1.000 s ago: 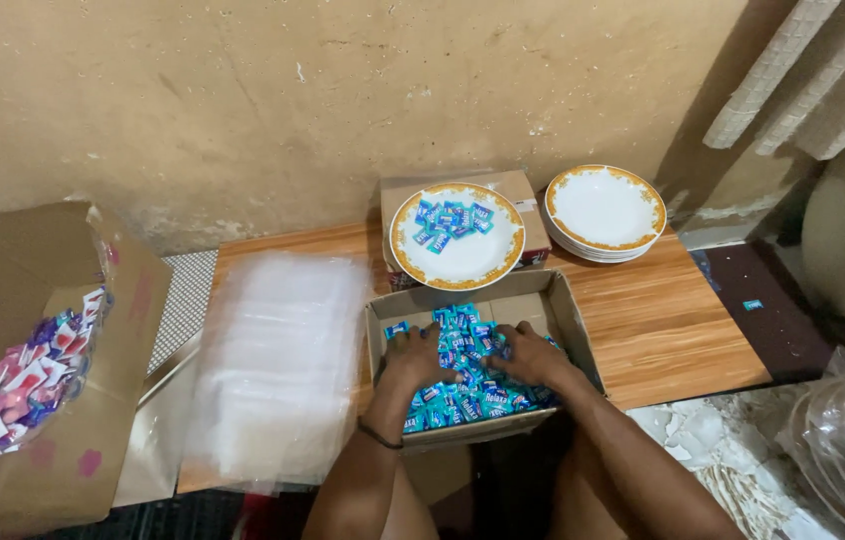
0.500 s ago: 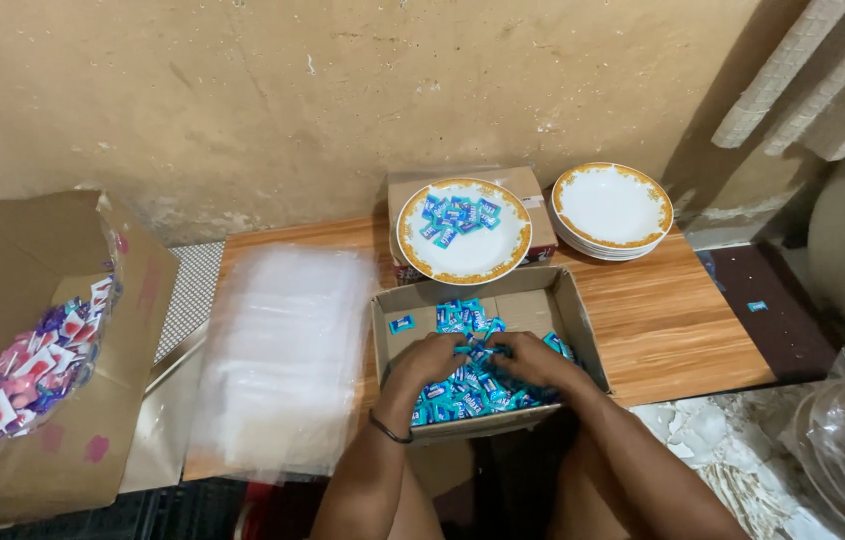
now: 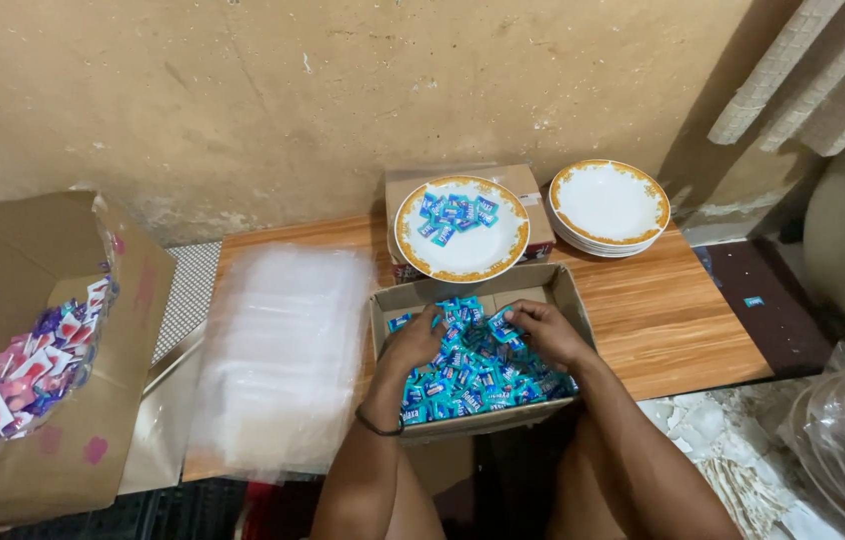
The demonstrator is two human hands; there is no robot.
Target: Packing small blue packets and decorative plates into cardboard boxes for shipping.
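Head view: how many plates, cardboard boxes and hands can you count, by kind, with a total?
Plates set out on the table: 2, the plate with candies and the top empty plate of a stack.
Cardboard boxes: 3, candy box, closed box, large box.
Hands: 2, left hand, right hand.
Total: 7

matt cardboard box (image 3: pixel 561 292), glossy sachets (image 3: pixel 463 375) — wood-grain tabletop (image 3: pixel 673 320)

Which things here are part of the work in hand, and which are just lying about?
In use: left hand and right hand in the box of blue sachets; plate with sachets.

Lying about: empty plates, plastic bags, box of red sachets.
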